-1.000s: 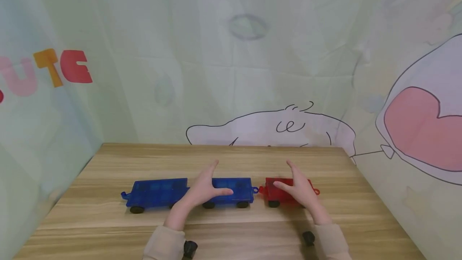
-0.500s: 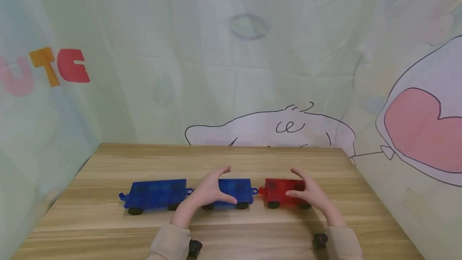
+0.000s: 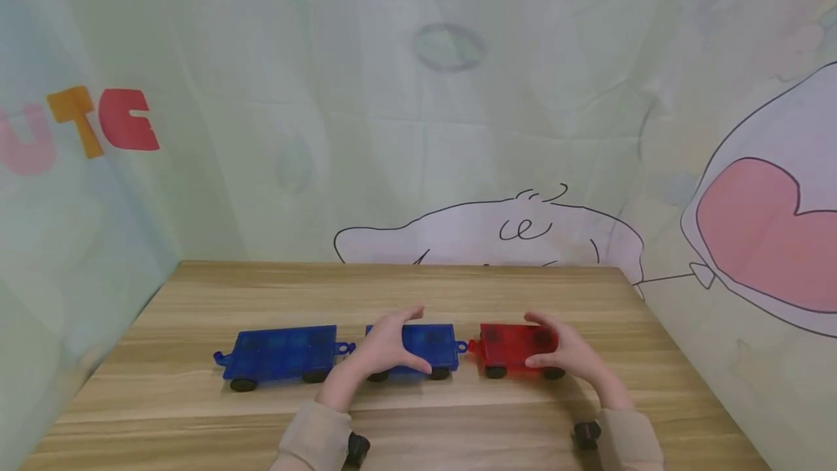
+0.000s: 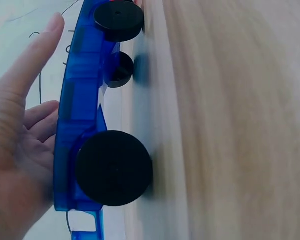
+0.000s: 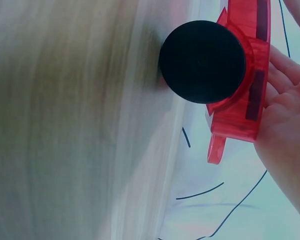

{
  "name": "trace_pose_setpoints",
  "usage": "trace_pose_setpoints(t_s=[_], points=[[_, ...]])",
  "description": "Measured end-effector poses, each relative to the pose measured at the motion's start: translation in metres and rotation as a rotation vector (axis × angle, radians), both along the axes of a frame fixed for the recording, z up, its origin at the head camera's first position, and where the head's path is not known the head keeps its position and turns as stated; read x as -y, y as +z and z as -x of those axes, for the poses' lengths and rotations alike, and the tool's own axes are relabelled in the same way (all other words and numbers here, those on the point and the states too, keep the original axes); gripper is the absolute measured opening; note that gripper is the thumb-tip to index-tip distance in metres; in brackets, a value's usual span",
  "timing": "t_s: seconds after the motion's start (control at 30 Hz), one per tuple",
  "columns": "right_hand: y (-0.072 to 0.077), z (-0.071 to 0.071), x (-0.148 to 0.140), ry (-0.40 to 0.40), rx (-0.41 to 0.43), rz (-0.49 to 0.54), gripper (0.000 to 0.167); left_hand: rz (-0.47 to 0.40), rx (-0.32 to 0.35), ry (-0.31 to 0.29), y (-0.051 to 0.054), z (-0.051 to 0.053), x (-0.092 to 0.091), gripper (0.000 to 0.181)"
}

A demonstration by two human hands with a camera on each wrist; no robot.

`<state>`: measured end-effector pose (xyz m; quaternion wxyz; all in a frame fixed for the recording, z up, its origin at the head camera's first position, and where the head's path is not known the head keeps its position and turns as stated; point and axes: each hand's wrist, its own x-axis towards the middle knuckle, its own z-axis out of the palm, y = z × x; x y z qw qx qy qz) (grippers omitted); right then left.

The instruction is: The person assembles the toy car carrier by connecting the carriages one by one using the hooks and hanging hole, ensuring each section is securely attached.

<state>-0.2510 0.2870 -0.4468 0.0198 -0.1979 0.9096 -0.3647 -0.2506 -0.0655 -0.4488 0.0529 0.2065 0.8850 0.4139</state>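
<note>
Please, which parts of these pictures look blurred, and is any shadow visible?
Head view: soft light, red translucent plastic wagon fairly clear; left wrist view: wood-grain tabletop blurred into streaks, blue translucent plastic wagon clearer; right wrist view: tabletop blurred too, soft shadow beside the round black wheel.

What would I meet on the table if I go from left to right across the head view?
First blue toy car → second blue toy car, partly covered by the left hand → red toy car, partly covered by the right hand. Each hand overlaps its car, so it gets no separate place.
</note>
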Motion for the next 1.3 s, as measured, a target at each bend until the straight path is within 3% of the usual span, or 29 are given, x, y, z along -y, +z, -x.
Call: trace_pose_setpoints(t_s=[0.23, 0.93, 1.3], points=[[0.0007, -0.0007, 0.0008, 0.009, 0.052, 0.03, 0.076, 0.035, 0.004, -0.01, -0.0023, 0.0007, -0.0011, 0.099], [-0.0027, -0.0001, 0.0009, -0.016, 0.058, 0.023, 0.074, 0.075, 0.013, -0.025, -0.0026, 0.0017, -0.0048, 0.097], [-0.0032, 0.0002, 0.0015, -0.008, 0.047, 0.023, 0.074, 0.052, 0.011, -0.01, -0.0031, 0.0015, -0.0042, 0.095]])
